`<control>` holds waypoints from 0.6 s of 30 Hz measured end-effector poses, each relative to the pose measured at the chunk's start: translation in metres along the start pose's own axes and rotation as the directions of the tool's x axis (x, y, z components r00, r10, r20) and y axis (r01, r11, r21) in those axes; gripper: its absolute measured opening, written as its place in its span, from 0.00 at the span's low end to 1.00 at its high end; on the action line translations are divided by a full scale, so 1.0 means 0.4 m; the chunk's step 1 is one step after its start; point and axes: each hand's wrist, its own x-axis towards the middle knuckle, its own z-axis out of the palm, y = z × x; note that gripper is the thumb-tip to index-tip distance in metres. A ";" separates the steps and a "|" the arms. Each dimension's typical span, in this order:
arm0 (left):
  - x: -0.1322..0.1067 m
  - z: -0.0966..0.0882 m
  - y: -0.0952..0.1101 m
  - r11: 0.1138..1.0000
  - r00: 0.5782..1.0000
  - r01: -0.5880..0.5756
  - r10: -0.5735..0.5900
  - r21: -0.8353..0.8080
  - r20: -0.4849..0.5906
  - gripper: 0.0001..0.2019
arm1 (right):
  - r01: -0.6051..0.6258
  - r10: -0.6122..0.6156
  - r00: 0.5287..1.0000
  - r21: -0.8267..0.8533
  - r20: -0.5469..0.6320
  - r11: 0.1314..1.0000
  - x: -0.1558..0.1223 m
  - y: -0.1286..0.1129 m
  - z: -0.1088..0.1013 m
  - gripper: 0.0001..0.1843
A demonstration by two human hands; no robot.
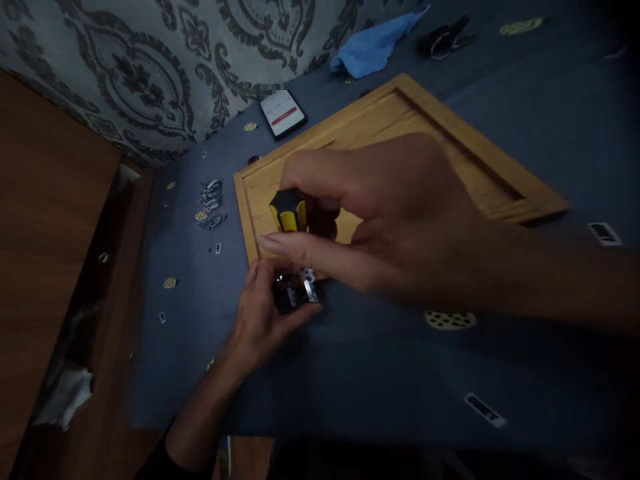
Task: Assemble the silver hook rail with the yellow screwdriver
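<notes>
From the head camera, a bench (350, 380) with a dark blue cover fills most of the view. The right hand (400, 200) is high over the middle of the bench. Its grip is pinched: the thumb and the first finger press on a yellow and black handle (288, 212). We see the top of the handle, but the hand hides what is below it.

The left hand (257, 313) is lower, nearer to the near edge of the bench. Its grip is closed around a small dark thing with shiny metal parts (309, 288), fingers on one side and thumb on the other. The small thing is just beside the near side of a wooden board (390, 120). I cannot tell if it touches the board.

The board lies slanted across the middle of the bench, and it has a raised rim. Some little shiny metal pieces (211, 203) lie in a bunch near the left edge, toward the far left corner. A phone (283, 113) lies by the far edge with its screen lit. More to the right, also by the far edge, is a crumpled blue cloth (373, 48). Next to the cloth is a black thing with a ring (444, 40).
</notes>
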 end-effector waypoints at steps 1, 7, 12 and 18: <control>0.001 0.000 0.000 1.000 1.000 -0.003 0.003 0.008 0.002 0.24 | 0.012 -0.012 1.000 -0.004 0.022 1.000 0.001 0.007 0.002 0.16; 0.003 -0.004 -0.001 0.999 0.999 -0.031 0.031 0.031 0.018 0.25 | 0.034 -0.034 0.995 0.000 0.096 0.999 -0.002 0.033 0.022 0.15; 0.004 -0.004 0.001 0.999 0.999 -0.032 0.031 0.031 0.020 0.27 | 0.034 -0.039 0.994 0.043 0.104 0.998 -0.008 0.038 0.028 0.14; 0.004 -0.003 0.004 0.999 0.999 -0.024 0.023 0.022 0.024 0.26 | 0.042 -0.049 0.993 0.062 0.104 0.997 -0.009 0.039 0.029 0.14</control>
